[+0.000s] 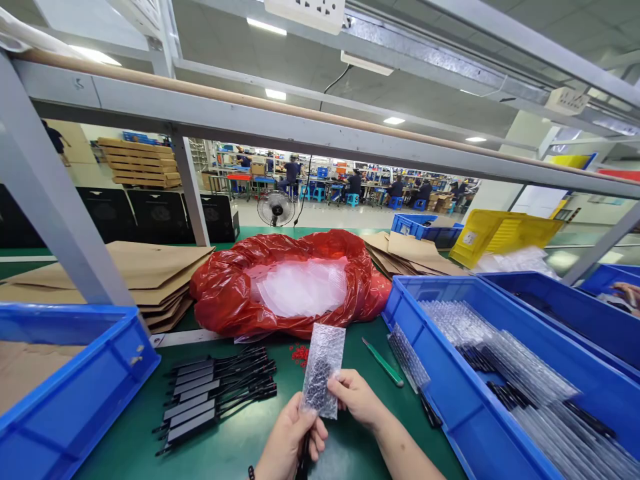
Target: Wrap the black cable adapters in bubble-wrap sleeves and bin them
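Observation:
A clear bubble-wrap bag [324,360] with a dark device inside is held upright between my hands above the green table. My left hand [290,433] closes round its lower end, where a black cable [303,460] hangs down through the fingers. With thumb and fingers, my right hand [356,397] pinches the bag's right side. Several black boxes with short cables [195,407] lie in a row to the left. Small red rings [300,353] are scattered just behind the bag. On the right, a green utility knife [384,363] and another bubble-wrap bag [409,357] lie near the bin.
A red plastic bag [220,293] of translucent pouches stands at the back. Cardboard sheets [155,267] flank it. A blue bin [425,400] holding wrapped devices borders the right; another blue bin [115,360] borders the left. A metal shelf beam [300,130] crosses overhead. Another person's hand [629,293] shows far right.

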`<state>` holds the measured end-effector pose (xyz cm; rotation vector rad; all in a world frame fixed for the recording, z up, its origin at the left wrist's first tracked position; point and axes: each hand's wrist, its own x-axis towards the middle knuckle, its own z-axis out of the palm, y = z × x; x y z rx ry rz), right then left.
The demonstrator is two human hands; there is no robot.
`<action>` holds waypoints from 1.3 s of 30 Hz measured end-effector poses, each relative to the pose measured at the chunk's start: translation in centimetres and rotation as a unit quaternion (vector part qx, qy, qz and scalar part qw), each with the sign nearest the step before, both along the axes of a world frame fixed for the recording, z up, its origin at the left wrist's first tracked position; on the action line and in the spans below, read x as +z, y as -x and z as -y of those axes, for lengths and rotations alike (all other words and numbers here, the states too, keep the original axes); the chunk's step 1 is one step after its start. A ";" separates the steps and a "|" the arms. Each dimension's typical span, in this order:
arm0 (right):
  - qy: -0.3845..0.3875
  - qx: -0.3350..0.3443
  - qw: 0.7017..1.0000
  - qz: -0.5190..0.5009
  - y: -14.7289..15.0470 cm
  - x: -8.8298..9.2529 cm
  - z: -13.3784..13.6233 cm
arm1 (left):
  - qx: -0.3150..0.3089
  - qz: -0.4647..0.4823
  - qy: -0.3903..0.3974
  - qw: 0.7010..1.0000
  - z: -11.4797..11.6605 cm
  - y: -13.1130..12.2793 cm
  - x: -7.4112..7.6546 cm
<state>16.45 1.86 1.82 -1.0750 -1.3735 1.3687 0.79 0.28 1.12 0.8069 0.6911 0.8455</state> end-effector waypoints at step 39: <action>-0.035 -0.059 0.997 -0.025 0.4 0.7 0.8 | -0.112 0.043 0.062 0.991 0.6 0.1 -0.5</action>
